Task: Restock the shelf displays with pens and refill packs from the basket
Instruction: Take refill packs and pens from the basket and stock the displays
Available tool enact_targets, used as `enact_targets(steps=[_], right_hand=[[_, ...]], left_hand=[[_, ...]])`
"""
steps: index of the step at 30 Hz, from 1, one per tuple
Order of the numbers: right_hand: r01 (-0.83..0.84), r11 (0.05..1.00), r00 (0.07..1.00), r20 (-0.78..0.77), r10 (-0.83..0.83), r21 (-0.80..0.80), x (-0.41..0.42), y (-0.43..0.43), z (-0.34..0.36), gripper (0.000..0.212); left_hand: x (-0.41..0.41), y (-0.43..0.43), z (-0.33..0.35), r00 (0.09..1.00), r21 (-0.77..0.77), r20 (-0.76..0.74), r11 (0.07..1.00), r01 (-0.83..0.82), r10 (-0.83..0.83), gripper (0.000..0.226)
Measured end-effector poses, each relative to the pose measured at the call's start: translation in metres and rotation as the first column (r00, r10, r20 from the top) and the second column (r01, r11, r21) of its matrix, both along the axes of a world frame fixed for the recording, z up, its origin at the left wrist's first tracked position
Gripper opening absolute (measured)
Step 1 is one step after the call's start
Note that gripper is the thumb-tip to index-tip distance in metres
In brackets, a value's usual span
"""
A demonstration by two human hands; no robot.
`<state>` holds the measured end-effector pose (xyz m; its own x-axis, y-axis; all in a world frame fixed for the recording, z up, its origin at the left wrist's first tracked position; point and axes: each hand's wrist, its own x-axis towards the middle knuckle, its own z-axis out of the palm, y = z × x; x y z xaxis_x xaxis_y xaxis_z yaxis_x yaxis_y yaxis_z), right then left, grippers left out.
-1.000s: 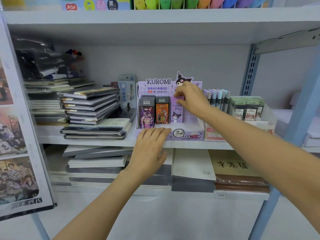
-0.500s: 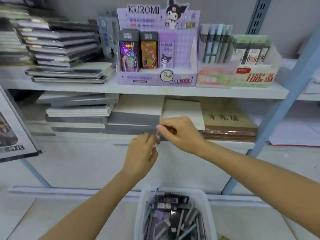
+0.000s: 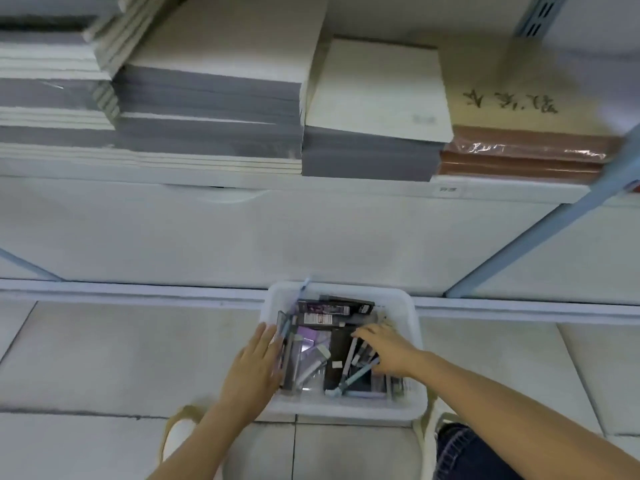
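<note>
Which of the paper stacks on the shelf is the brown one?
The rightmost stack: reddish-brown edges under shiny wrap, tan top with brush characters; the other stacks are grey and white.

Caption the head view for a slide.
Left hand at the rim of the white basket; right hand among the pens inside it.

The right grip (image 3: 382, 348) covers the ends of the pens (image 3: 349, 368) under it; whether its fingers pinch one cannot be told. The left grip (image 3: 254, 365) hides the basket (image 3: 346, 408) rim beneath it. Labels on the packs (image 3: 322, 318) just beyond both grips are unreadable. Far beyond, the blurred stacks (image 3: 207, 98) run off the top and left edges.
</note>
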<state>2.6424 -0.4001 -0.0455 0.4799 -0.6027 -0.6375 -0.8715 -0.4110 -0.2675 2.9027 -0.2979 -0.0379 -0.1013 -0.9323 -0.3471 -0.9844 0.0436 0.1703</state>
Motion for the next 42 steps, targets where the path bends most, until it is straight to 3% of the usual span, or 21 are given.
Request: enact_targets(steps=[3,7,13,15,18,21,23,25,27,29,31,33,38,40,42], right_hand=[[-0.039,0.997,0.999,-0.036,0.037,-0.071,0.001,0.001,-0.018,0.075],[-0.205,0.956,0.978,-0.08,0.192,-0.21,0.008,0.0,-0.028,0.052],[-0.319,0.906,0.939,0.04,0.343,-0.278,0.0,-0.003,-0.032,0.026],[-0.256,0.932,0.949,0.117,0.293,-0.258,-0.003,-0.009,-0.029,0.025],[-0.018,0.981,0.946,0.314,0.08,-0.195,0.002,-0.017,-0.018,0.019],[0.276,0.961,0.829,0.51,-0.23,-0.016,0.016,-0.019,-0.005,0.014],[0.382,0.914,0.726,0.569,-0.387,0.134,0.024,-0.018,0.004,0.011],[0.387,0.883,0.666,0.582,-0.466,0.265,0.03,-0.016,0.013,0.007],[0.372,0.826,0.582,0.588,-0.562,0.423,0.038,-0.013,0.019,0.007],[0.366,0.752,0.486,0.577,-0.656,0.548,0.045,-0.009,0.024,0.009],[0.339,0.705,0.446,0.553,-0.704,0.623,0.053,-0.007,0.025,0.014],[0.317,0.678,0.449,0.525,-0.723,0.663,0.058,-0.007,0.026,0.017],[0.426,0.665,0.466,0.481,-0.743,0.614,0.057,-0.02,0.014,0.029],[0.434,0.815,0.65,0.492,-0.579,0.385,0.052,-0.022,0.001,0.026],[0.296,0.947,0.868,0.379,-0.321,0.124,0.044,-0.018,-0.016,0.04]], left_hand=[[0.001,0.001,-0.012,1.0,-0.024,-0.02,1.0,-0.012,0.012,0.057],[0.0,0.001,-0.017,0.995,-0.023,-0.091,0.999,-0.031,0.029,0.054],[0.002,-0.002,-0.014,0.983,-0.101,-0.181,0.994,-0.043,0.024,0.043],[0.001,-0.004,-0.012,0.979,-0.132,-0.2,0.989,-0.064,0.036,0.038],[-0.004,-0.007,-0.008,0.977,-0.19,-0.206,0.977,-0.098,0.058,0.032],[-0.014,-0.01,0.0,0.965,-0.243,-0.257,0.963,-0.121,0.057,0.026],[-0.024,-0.014,0.003,0.931,-0.255,-0.362,0.955,-0.153,0.053,0.025],[-0.036,-0.018,0.009,0.797,-0.092,-0.576,0.955,-0.281,0.18,0.03],[-0.048,-0.024,0.017,0.497,0.339,-0.737,0.887,-0.314,0.457,0.04],[-0.059,-0.027,0.02,0.21,0.618,-0.731,0.76,-0.202,0.65,0.046],[-0.065,-0.027,0.02,0.076,0.663,-0.733,0.735,-0.144,0.676,0.032],[-0.064,-0.026,0.02,0.122,0.621,-0.756,0.763,-0.181,0.644,0.012],[-0.031,-0.024,0.014,0.171,0.579,-0.75,0.759,-0.297,0.639,0.018],[-0.014,-0.022,0.01,0.165,0.551,-0.744,0.735,-0.396,0.647,0.023],[-0.002,-0.02,0.006,0.163,0.528,-0.734,0.704,-0.475,0.66,0.025]])
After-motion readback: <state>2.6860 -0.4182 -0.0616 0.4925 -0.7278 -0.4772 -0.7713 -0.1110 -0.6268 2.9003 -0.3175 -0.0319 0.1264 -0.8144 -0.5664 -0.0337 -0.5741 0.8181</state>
